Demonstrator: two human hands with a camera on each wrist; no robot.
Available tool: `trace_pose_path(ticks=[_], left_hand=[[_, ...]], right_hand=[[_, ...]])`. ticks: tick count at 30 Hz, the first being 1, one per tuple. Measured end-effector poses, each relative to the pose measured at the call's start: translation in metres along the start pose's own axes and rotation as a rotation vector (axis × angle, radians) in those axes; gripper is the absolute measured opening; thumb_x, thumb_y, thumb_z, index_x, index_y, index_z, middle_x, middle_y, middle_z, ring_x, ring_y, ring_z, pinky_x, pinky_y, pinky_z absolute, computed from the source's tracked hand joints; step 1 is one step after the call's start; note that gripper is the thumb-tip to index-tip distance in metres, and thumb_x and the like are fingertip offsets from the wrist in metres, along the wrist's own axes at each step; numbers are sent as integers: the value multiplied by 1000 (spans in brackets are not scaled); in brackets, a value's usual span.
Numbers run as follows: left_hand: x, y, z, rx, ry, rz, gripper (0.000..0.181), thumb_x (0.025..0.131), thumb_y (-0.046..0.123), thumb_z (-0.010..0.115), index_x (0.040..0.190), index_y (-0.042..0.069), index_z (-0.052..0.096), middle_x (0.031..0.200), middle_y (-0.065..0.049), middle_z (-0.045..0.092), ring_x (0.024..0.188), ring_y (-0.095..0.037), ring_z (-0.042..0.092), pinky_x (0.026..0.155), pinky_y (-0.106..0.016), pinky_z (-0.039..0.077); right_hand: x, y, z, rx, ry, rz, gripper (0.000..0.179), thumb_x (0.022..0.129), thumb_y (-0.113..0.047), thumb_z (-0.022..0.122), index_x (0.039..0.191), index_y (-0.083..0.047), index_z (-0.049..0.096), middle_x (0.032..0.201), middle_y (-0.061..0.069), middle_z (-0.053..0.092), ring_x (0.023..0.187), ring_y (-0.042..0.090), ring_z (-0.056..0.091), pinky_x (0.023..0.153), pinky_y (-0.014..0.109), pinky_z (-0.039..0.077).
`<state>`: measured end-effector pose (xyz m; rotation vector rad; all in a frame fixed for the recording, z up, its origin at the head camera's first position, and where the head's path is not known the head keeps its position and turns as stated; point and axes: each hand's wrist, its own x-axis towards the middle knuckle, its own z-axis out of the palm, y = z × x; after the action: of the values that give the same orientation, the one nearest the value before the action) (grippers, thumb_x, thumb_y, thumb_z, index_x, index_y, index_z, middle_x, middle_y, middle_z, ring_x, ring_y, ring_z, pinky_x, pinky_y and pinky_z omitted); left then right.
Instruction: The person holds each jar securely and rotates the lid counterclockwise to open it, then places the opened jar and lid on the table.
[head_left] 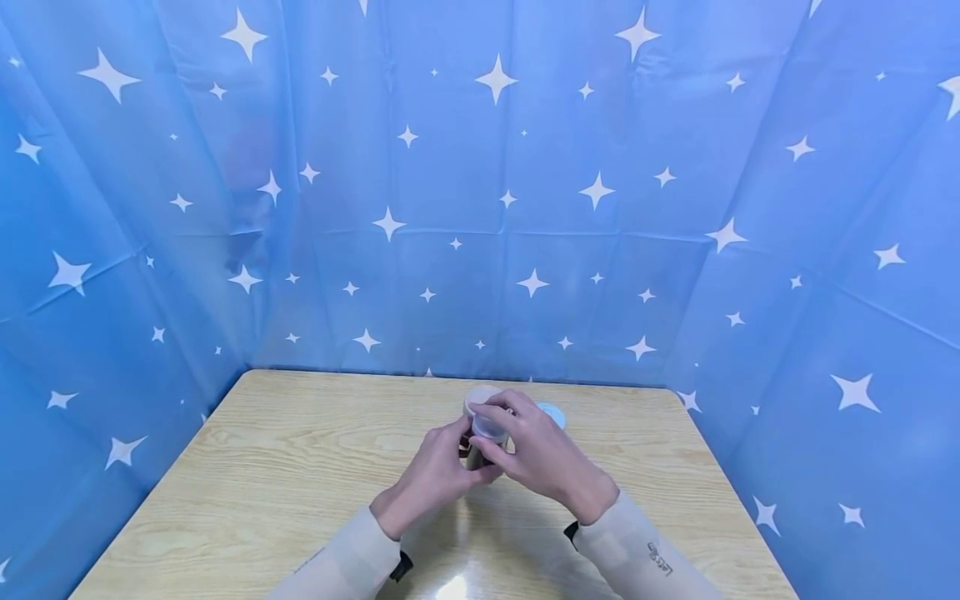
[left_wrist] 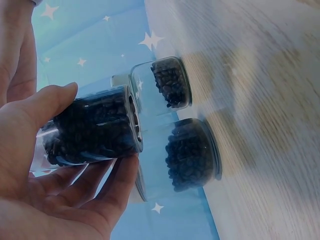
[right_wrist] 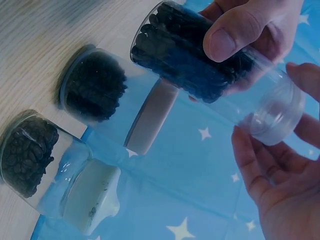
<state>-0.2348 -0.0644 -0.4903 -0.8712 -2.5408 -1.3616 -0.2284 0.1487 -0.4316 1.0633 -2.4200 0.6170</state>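
My left hand point(head_left: 435, 468) grips a clear jar point(left_wrist: 95, 127) about half full of dark beans that look like coffee beans. Its thumb lies along one side of the jar, with the fingers round the other. At the jar's mouth, my right hand point(head_left: 534, 442) holds the clear lid point(right_wrist: 277, 117) between thumb and fingers. The right wrist view shows this jar's base off the table, next to two standing jars. One standing jar point(right_wrist: 95, 85) has a whitish lid point(right_wrist: 152, 117); the other jar point(right_wrist: 30, 155) has a pale blue lid point(right_wrist: 92, 195). Both contain dark beans.
The wooden table point(head_left: 300, 483) stretches to either side of my hands, its far edge just behind the jars. A blue curtain point(head_left: 450, 167) with white stars hangs behind and along both sides of the table.
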Motion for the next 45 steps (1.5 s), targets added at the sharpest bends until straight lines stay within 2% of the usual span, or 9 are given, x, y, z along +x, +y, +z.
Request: trace_pose_path(ticks=[12,23,32,45], left_hand=[[0,0,0,23,-3,5,55,98,23,97,146,14,70,129,-1,84,105,-13,79,88,-26,67],[1,1,0,-12,-11,5,59,99,22,96,151,16,68,136,-2,83,116,-17,82,95,-27,69],[0,-1,0,-31,-20,24,58,100,22,95,150,14,68,134,-3,84,116,-20,84,95,-26,69],[-2,0,0,-67,-53,-5,57,101,22,94,151,16,68,138,-2,83,119,-20,84,98,-25,69]], right_hand=[[0,0,-2,-12,-2,0,46,107,-26,89,149,-10,79,135,7,77,122,22,76,94,34,69],[1,0,-5,-19,-8,-9,45,107,-24,88,148,-9,79,133,6,76,118,20,75,92,33,68],[0,-1,-7,-12,-16,-10,44,108,-26,88,148,-9,80,134,7,77,118,20,76,92,32,68],[-2,-1,-8,28,-39,-6,46,109,-28,86,149,-8,79,138,7,77,123,20,77,95,33,69]])
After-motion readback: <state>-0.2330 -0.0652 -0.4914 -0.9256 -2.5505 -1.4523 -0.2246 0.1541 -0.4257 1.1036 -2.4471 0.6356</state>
